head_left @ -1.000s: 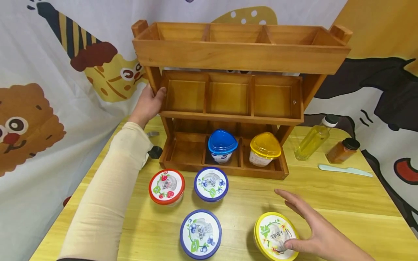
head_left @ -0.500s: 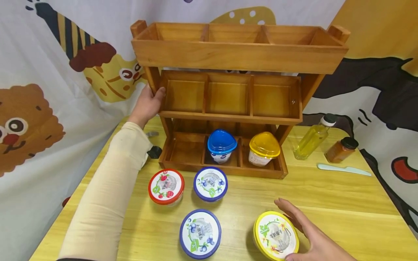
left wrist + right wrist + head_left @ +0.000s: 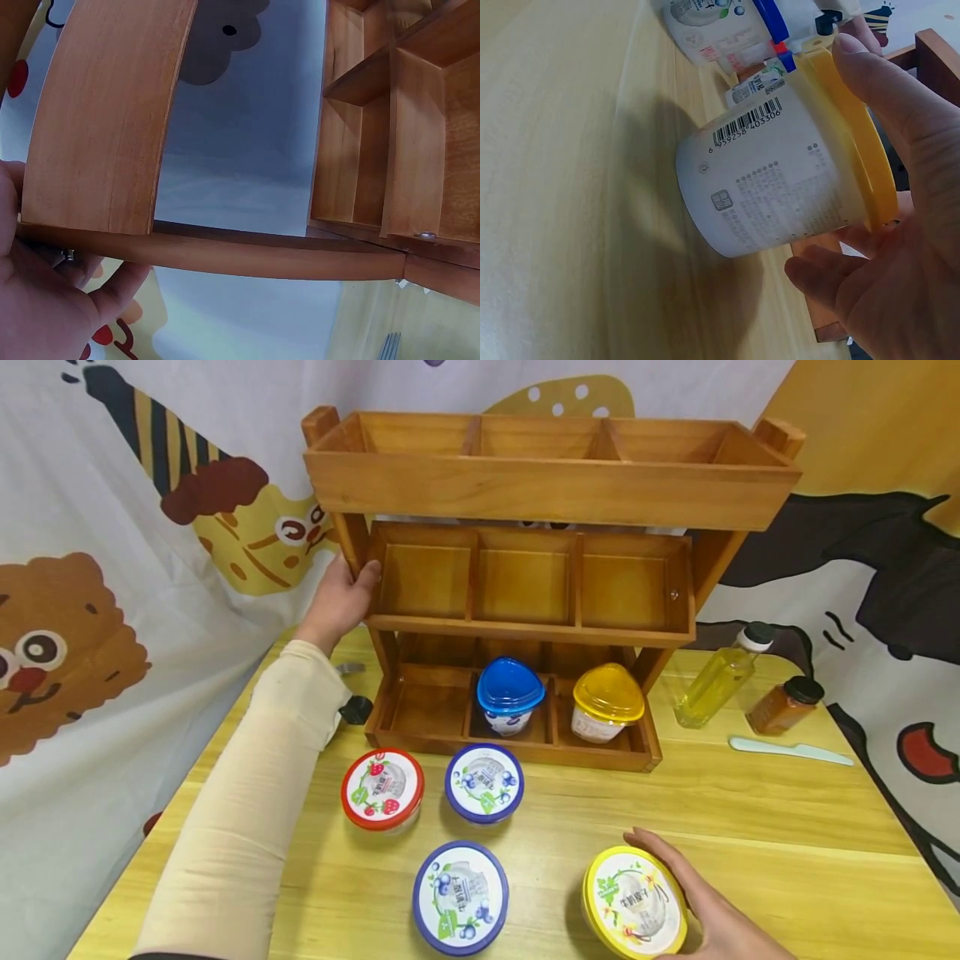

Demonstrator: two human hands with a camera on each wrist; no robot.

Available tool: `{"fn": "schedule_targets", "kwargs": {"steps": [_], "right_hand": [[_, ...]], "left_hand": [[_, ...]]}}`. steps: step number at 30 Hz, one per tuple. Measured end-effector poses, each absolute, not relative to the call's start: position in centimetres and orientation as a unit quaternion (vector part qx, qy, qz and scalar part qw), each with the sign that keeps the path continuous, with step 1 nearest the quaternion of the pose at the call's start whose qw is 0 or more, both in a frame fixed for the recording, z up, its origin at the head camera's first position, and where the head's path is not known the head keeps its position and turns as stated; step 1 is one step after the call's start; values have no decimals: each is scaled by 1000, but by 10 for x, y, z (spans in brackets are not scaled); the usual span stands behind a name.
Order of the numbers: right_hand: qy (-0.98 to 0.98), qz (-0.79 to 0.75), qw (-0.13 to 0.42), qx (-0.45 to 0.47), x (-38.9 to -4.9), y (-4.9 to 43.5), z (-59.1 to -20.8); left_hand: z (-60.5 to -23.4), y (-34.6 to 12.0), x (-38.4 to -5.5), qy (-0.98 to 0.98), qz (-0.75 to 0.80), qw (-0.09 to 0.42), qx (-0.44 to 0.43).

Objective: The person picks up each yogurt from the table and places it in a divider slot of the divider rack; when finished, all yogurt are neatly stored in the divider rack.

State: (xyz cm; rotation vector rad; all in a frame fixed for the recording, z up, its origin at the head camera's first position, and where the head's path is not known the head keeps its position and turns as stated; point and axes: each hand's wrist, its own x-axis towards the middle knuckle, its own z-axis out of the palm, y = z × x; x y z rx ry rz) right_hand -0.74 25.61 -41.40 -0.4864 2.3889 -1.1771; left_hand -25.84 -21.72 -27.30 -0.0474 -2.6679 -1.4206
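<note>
We see a printed cloth (image 3: 225, 410) behind the wooden rack, and the pale wooden bench (image 3: 570, 810) carrying the rack. The rack (image 3: 555, 485) itself has three tiers, each split into three compartments. Our left hand (image 3: 339, 602) holds the rack's left upright, fingers behind it and thumb at the middle tier. In front of the rack's right end, our right hand (image 3: 727, 927) has its fingers and thumb curved round the rim of the yellow-lidded tub (image 3: 636, 902); how firmly they press, we cannot tell. That tub is on the side of the rack nearest us, well apart from it. Before the rack's middle we have one blue-lidded tub (image 3: 461, 898) farther out and another blue-lidded tub (image 3: 484, 783) close in; the red-lidded tub (image 3: 382, 789) is near the rack's left part. In the rack's bottom tier, the yellow cup (image 3: 603, 703) occupies the right compartment and the blue cup (image 3: 510, 695) the middle one. Right of the rack we find the oil bottle (image 3: 716, 685), a black-capped jar (image 3: 783, 706) and a pale knife (image 3: 791, 750); left of it, a partly hidden fork (image 3: 350, 668).
</note>
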Motion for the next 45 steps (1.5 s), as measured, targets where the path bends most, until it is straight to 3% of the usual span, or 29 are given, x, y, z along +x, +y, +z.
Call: {"fn": "schedule_targets", "kwargs": {"steps": [7,12,32,37,42,45], "right_hand": [[832,-478,222,-176,-5,255,-420],[839,-470,198,-191,-3,257,-423],[855,-448,188,-182,-3,258,-422],[873,-420,161,-189,-6,256,-410],[874,-420,205,-130,-13,252,-388],[886,-403,192,-129,-19,247,-373]], "left_hand": [[-273,-217,-258,-880,-471,56,-17],[-273,-217,-258,-879,-473,57,-18],[-273,-218,-260,-874,-482,56,-18],[-273,-218,-260,-874,-482,57,-20],[-273,-218,-260,-876,-479,56,-19],[-272,-218,-260,-877,-477,54,-18]]}}
